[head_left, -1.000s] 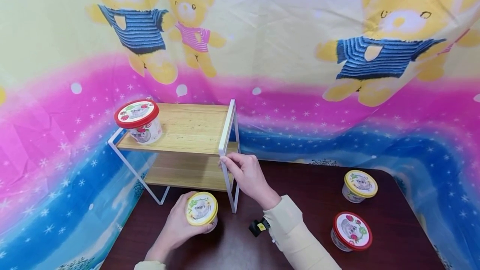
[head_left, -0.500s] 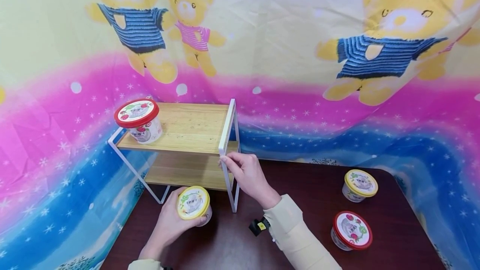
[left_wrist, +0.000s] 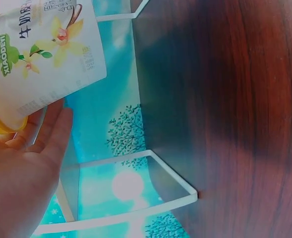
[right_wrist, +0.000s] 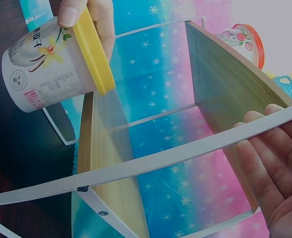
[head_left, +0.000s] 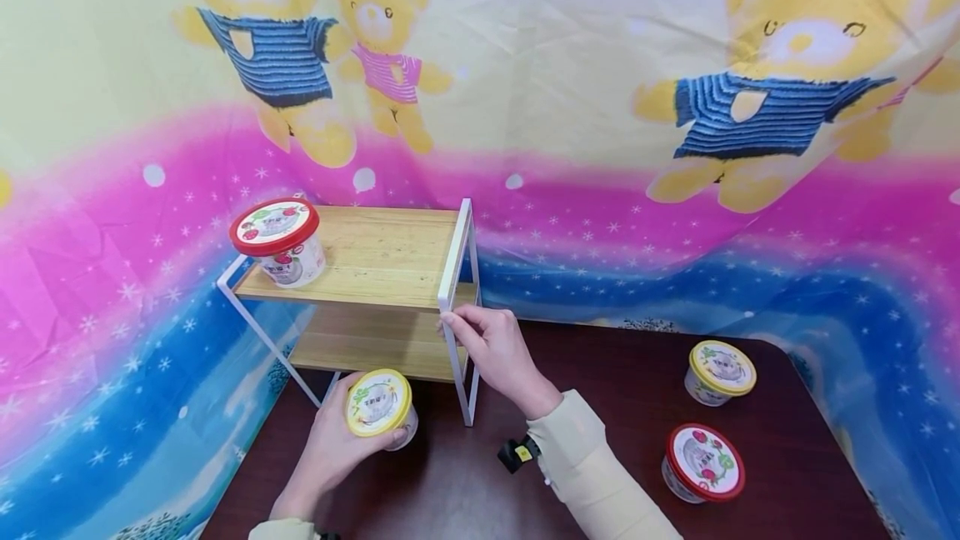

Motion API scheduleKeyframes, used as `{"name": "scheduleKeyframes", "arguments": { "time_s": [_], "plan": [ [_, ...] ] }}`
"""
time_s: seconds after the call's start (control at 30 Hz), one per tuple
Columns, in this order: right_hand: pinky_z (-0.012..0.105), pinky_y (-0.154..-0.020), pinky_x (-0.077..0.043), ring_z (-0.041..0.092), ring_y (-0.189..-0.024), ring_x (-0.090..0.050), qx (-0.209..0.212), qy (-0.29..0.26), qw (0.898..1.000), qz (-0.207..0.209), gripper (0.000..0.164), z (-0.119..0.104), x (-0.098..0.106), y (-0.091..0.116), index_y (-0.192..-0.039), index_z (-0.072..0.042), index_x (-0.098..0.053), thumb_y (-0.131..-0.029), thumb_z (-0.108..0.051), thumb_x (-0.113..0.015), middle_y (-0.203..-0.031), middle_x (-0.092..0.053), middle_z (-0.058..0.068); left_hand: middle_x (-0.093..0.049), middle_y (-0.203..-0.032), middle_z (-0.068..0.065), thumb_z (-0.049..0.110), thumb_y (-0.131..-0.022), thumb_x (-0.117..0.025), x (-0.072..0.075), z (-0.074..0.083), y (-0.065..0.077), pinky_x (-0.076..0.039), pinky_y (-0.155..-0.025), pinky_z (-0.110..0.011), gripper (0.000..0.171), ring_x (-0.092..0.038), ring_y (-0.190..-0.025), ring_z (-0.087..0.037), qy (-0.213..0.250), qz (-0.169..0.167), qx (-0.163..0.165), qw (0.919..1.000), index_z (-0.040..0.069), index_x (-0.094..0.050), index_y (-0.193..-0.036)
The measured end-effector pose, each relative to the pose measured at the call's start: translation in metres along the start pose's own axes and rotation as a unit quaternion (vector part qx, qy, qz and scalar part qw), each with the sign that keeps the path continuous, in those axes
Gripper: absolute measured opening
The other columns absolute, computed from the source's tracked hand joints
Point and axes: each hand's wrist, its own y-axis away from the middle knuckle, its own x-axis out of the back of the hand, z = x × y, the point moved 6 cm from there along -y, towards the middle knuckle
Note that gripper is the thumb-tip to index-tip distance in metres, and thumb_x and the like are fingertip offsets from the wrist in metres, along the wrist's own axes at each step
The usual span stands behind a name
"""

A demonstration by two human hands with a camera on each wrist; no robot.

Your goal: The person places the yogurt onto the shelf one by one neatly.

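My left hand (head_left: 326,444) grips a white paper tub with a yellow lid (head_left: 378,402), its lid facing up in the head view. The tub is off the table, just in front of the shelf's lower board (head_left: 375,350). Yellow flowers are printed on the tub's side (left_wrist: 46,54) in the left wrist view. My right hand (head_left: 498,352) holds the white metal frame (head_left: 452,269) at the right front of the two-tier wooden shelf, fingers behind the bar (right_wrist: 200,144) in the right wrist view. A red-lidded tub (head_left: 277,240) stands on the top board's left end.
On the right of the dark wooden table (head_left: 585,440) stand another yellow-lidded tub (head_left: 720,369) and a red-lidded tub (head_left: 703,463). A printed bear curtain (head_left: 570,215) hangs close behind the shelf and table.
My left hand has carried the yellow-lidded tub left and slightly up toward the shelf's lower tier. My right hand has stayed on the frame.
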Motion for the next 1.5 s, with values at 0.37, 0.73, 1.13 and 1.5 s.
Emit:
{"name": "scheduleKeyframes", "arguments": {
  "time_s": [0.37, 0.73, 1.13, 1.5],
  "plan": [
    [0.03, -0.057, -0.048, 0.011, -0.063, -0.053, 0.007, -0.001, 1.0, 0.002, 0.029, 0.001, 0.0, -0.001, -0.095, -0.015, -0.079, -0.104, -0.036, -0.061, -0.075, -0.068, -0.011, -0.056, -0.126, -0.009, 0.043, -0.059, -0.1, 0.012, 0.005, 0.0, -0.042, -0.092, -0.048, 0.107, -0.056, -0.109, -0.024, -0.021, 0.013, -0.015, 0.9996, 0.008, -0.044, -0.142],
    [0.031, -0.061, -0.052, 0.008, -0.07, -0.06, 0.009, -0.004, 1.0, 0.005, 0.03, 0.001, 0.0, -0.001, -0.093, -0.016, -0.079, -0.104, -0.036, -0.06, -0.085, -0.073, -0.01, -0.056, -0.129, -0.014, 0.033, -0.061, -0.099, 0.024, 0.01, -0.002, -0.044, -0.092, -0.053, 0.107, -0.055, -0.113, -0.029, -0.034, 0.018, -0.035, 0.9987, 0.004, -0.04, -0.146],
    [0.031, -0.056, -0.047, 0.011, -0.063, -0.052, 0.006, -0.002, 1.0, 0.003, 0.031, 0.002, 0.0, -0.001, -0.094, -0.016, -0.079, -0.104, -0.038, -0.06, -0.076, -0.069, -0.01, -0.054, -0.131, -0.011, 0.036, -0.061, -0.1, 0.038, 0.016, -0.005, -0.042, -0.093, -0.053, 0.108, -0.051, -0.114, -0.025, -0.025, 0.015, -0.027, 0.9992, 0.005, -0.04, -0.146],
    [0.031, -0.067, -0.056, 0.022, -0.079, -0.069, 0.004, -0.017, 1.0, -0.003, 0.032, 0.002, -0.002, -0.002, -0.096, -0.013, -0.079, -0.104, -0.038, -0.059, -0.089, -0.075, -0.007, -0.052, -0.133, -0.012, 0.029, -0.063, -0.1, 0.049, 0.027, -0.004, -0.041, -0.094, -0.053, 0.108, -0.049, -0.114, -0.026, -0.008, 0.002, -0.027, 0.9996, 0.006, -0.037, -0.149]
  ]
}}
